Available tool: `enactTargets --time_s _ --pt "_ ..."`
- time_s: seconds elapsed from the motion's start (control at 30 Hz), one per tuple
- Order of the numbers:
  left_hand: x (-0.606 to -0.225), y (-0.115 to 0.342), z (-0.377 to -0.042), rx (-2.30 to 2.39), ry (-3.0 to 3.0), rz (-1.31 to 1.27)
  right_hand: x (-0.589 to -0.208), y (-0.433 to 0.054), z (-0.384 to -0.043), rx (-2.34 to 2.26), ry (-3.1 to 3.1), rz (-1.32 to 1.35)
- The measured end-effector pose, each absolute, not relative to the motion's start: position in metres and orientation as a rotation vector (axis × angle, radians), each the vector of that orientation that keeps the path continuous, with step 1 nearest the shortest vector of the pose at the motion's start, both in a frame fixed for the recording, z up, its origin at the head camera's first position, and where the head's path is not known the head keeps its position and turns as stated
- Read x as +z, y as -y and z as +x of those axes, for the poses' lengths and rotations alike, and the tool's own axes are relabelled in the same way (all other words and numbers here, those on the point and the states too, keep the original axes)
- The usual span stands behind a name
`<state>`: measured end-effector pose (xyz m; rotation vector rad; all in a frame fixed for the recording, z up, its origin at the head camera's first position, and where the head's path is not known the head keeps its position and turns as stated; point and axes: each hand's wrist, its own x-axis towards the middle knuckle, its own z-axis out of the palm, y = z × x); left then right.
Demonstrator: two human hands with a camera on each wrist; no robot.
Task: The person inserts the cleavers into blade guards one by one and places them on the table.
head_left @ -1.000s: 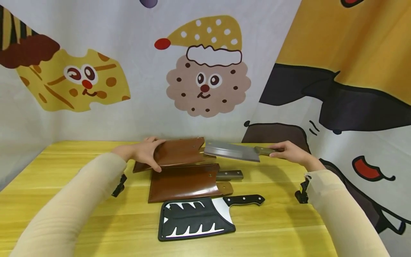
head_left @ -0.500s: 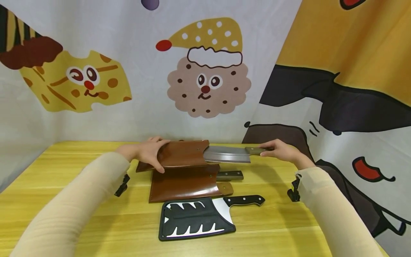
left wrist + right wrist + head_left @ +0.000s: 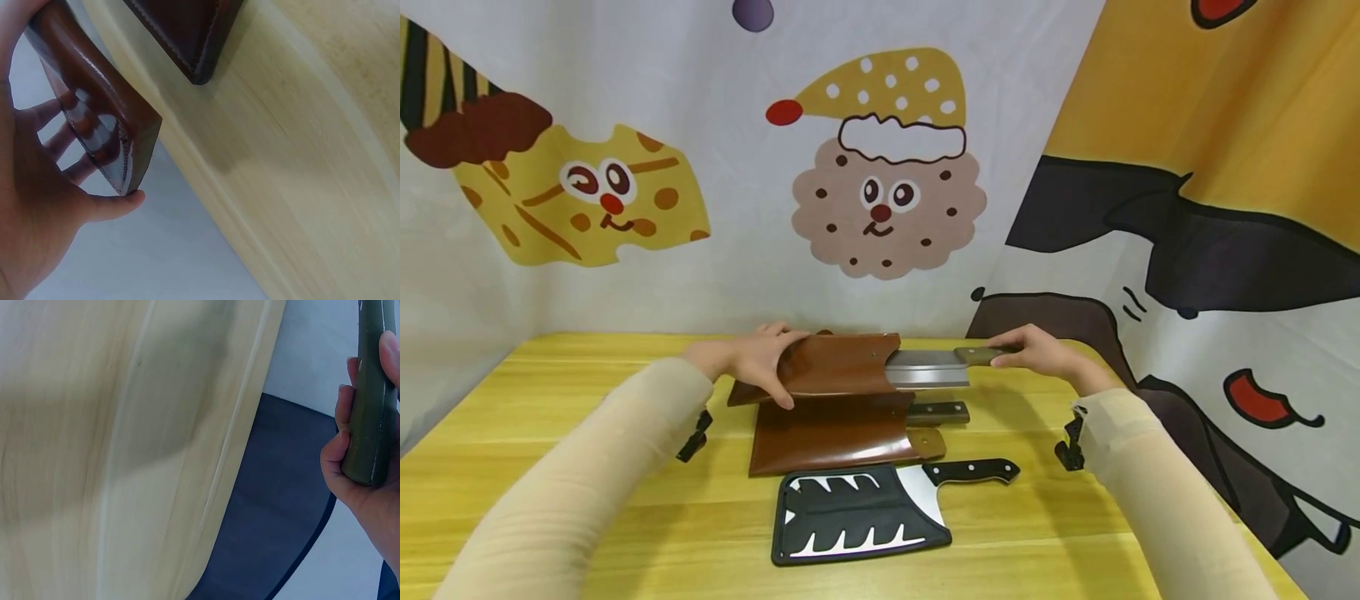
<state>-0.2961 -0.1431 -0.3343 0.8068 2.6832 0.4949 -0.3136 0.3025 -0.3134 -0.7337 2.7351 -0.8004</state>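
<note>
My left hand [image 3: 752,360] grips the closed end of a brown leather knife sheath [image 3: 838,367], thumb on the near edge. In the left wrist view, the fingers and thumb of the left hand [image 3: 47,194] curl round the sheath [image 3: 94,106]. A cleaver [image 3: 927,371] points leftward, its blade partly inside the sheath's right-hand mouth; the inserted part is hidden. My right hand [image 3: 1037,352] holds its wooden handle [image 3: 976,356]. That handle looks dark green in the right wrist view, with the right hand [image 3: 362,481] wrapped round it.
Just in front lies a second brown sheath [image 3: 827,437] with a dark wooden knife handle [image 3: 937,412] sticking out. Nearer on the yellow wood-grain table [image 3: 700,533] is a black-handled cleaver [image 3: 973,472] in a black blade guard [image 3: 850,512]. A printed curtain [image 3: 737,200] hangs behind the table.
The cleaver has moved left; its blade, outside the sheath a second ago, is now largely inside. The left hand and sheath have shifted slightly to the right.
</note>
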Motion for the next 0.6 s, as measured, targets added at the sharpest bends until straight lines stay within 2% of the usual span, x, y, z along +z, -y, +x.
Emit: enactTargets --time_s 0.6 --pt "-0.334 0.126 -0.295 0.484 -2.673 0.793 -0.317 -0.274 -0.317 -0.843 -2.706 -0.799"
